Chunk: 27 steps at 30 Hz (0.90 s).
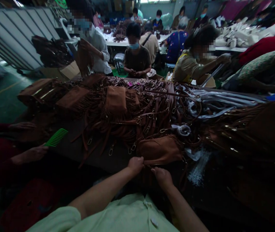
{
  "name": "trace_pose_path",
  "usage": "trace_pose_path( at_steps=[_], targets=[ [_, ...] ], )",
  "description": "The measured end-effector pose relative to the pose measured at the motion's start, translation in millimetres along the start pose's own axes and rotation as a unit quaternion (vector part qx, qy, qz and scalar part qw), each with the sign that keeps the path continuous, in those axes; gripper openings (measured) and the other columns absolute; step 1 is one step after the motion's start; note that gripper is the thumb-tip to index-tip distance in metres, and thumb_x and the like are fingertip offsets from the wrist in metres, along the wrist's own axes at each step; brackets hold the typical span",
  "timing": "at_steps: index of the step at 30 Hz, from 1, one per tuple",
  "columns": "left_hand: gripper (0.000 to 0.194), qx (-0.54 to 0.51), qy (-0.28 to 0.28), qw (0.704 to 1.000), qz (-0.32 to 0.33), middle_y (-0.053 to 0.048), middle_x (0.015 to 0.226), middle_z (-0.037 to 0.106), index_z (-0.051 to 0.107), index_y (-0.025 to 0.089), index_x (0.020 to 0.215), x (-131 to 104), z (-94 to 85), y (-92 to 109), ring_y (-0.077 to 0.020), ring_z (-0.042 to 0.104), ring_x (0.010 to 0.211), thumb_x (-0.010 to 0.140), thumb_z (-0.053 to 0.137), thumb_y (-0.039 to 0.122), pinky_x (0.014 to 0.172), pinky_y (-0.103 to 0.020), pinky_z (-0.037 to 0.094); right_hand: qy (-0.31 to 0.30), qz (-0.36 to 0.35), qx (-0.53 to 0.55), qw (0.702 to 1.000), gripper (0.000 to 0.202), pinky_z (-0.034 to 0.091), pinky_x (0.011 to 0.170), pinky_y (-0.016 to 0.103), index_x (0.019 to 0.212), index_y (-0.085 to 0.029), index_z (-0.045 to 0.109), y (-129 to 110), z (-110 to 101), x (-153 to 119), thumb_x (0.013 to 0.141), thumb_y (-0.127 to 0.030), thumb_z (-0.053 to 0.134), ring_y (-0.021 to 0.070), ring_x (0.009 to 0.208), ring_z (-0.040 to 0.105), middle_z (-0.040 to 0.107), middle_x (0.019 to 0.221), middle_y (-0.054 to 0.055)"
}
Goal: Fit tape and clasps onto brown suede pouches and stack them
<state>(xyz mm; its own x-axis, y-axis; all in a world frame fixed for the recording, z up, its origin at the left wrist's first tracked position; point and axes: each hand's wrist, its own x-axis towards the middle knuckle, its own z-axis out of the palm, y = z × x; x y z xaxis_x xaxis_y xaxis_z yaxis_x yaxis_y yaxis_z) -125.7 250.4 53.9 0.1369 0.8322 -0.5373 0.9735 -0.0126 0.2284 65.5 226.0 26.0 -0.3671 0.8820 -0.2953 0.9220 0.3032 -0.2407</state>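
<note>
A brown suede-look bag (pixel 160 150) lies on the table's near edge, right in front of me. My left hand (pixel 136 165) is closed at the bag's near left corner, thumb on top, pinching its edge. Just right of it, my right hand (pixel 163 177) is also closed, with thumb and finger together at a thin dark strip or fringe below the bag's edge. The exact part between the right fingers is too dark to make out. Brown straps with metal clasps (pixel 111 150) lie just beyond my left hand.
More fringed brown bags (pixel 116 100) and tangled straps cover the table. Clear plastic strips (pixel 198 166) hang over the edge at right. At left, a co-worker's hand (pixel 34 153) holds a green comb (pixel 56 137). Several people work across the table.
</note>
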Motion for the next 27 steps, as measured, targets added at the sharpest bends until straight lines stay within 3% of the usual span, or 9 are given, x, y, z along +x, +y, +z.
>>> trace_pose_path(
  at_steps=[4,8,10,12,15,18,20,23,27],
  targets=[
    [0.02,0.007,-0.002,1.0,0.0,-0.012,0.098,0.068,0.061,0.014,0.099,1.1,-5.3,-7.1,-0.025,0.064,0.095,0.085,0.052,0.025,0.08,-0.034,0.049,0.008,0.042,-0.05,0.998,0.039,0.034,0.053,0.023,0.084,-0.017,0.064,60.5,-23.1,-12.3,0.096,-0.036,0.032,0.0182,0.068,0.066,0.068,0.074,0.007],
    [0.021,0.004,0.026,0.998,-0.049,-0.013,0.098,0.067,0.062,0.014,0.101,3.7,-19.6,-27.9,-0.0241,0.064,0.095,0.085,0.049,0.021,0.081,-0.032,0.048,-0.007,0.105,-0.081,0.991,0.035,0.035,0.052,0.024,0.09,-0.019,0.065,131.4,-36.7,-29.2,0.094,-0.039,0.037,0.0192,0.065,0.065,0.067,0.071,0.008],
    [0.02,0.0,0.017,0.998,-0.054,-0.011,0.101,0.067,0.064,0.017,0.099,3.3,-28.9,-34.7,-0.0229,0.063,0.098,0.083,0.053,0.022,0.082,-0.03,0.047,-0.024,0.116,-0.076,0.99,0.036,0.035,0.052,0.026,0.088,-0.021,0.066,148.5,-39.0,-34.0,0.093,-0.043,0.038,0.0195,0.062,0.063,0.066,0.068,0.006],
    [0.019,-0.019,0.009,0.999,-0.024,-0.007,0.099,0.068,0.065,0.02,0.095,-0.5,-38.6,-35.3,-0.021,0.062,0.096,0.08,0.055,0.024,0.08,-0.027,0.045,0.0,0.114,-0.084,0.99,0.031,0.039,0.055,0.029,0.08,-0.022,0.066,144.0,-41.7,-34.5,0.089,-0.044,0.046,0.0219,0.067,0.063,0.065,0.071,0.007],
    [0.013,-0.069,-0.003,0.997,0.02,-0.003,0.084,0.068,0.065,0.021,0.083,-11.8,-54.7,-26.4,-0.0177,0.062,0.081,0.076,0.056,0.026,0.067,-0.023,0.041,0.147,0.076,-0.091,0.982,0.02,0.045,0.074,0.038,0.091,-0.023,0.066,99.1,-49.4,-29.2,0.078,-0.038,0.063,0.0278,0.091,0.059,0.064,0.097,0.01],
    [0.014,-0.13,-0.011,0.99,0.062,0.0,0.068,0.061,0.062,0.018,0.071,-22.3,-75.9,-10.2,-0.0137,0.054,0.063,0.073,0.056,0.03,0.055,-0.021,0.032,0.216,-0.026,-0.044,0.975,0.062,0.035,0.1,0.043,0.129,-0.024,0.048,39.4,-59.5,-13.7,0.072,-0.035,0.069,0.0295,0.119,0.044,0.05,0.13,0.009],
    [0.019,-0.178,-0.017,0.977,0.115,0.002,0.064,0.057,0.059,0.016,0.069,-26.4,-94.3,4.7,-0.0118,0.049,0.059,0.073,0.055,0.034,0.052,-0.02,0.028,0.233,-0.066,-0.036,0.97,0.064,0.03,0.104,0.044,0.136,-0.024,0.042,15.0,-69.0,1.5,0.077,-0.035,0.064,0.0289,0.124,0.038,0.042,0.139,0.009],
    [0.021,-0.212,-0.017,0.961,0.179,0.003,0.061,0.053,0.057,0.015,0.068,-34.6,-126.1,35.0,-0.0109,0.045,0.058,0.073,0.055,0.036,0.052,-0.019,0.026,0.225,-0.029,-0.049,0.973,0.049,0.036,0.096,0.039,0.135,-0.021,0.044,10.9,-95.6,15.2,0.086,-0.023,0.048,0.0244,0.112,0.047,0.051,0.13,0.011],
    [0.03,-0.281,-0.014,0.935,0.218,0.002,0.061,0.051,0.056,0.015,0.067,-53.5,-166.9,79.4,-0.011,0.043,0.058,0.075,0.054,0.044,0.053,-0.02,0.029,0.183,-0.03,-0.053,0.981,0.048,0.043,0.076,0.031,0.132,-0.016,0.049,35.0,-159.9,2.9,0.084,-0.018,0.046,0.0226,0.094,0.052,0.063,0.108,0.012]
  ],
)
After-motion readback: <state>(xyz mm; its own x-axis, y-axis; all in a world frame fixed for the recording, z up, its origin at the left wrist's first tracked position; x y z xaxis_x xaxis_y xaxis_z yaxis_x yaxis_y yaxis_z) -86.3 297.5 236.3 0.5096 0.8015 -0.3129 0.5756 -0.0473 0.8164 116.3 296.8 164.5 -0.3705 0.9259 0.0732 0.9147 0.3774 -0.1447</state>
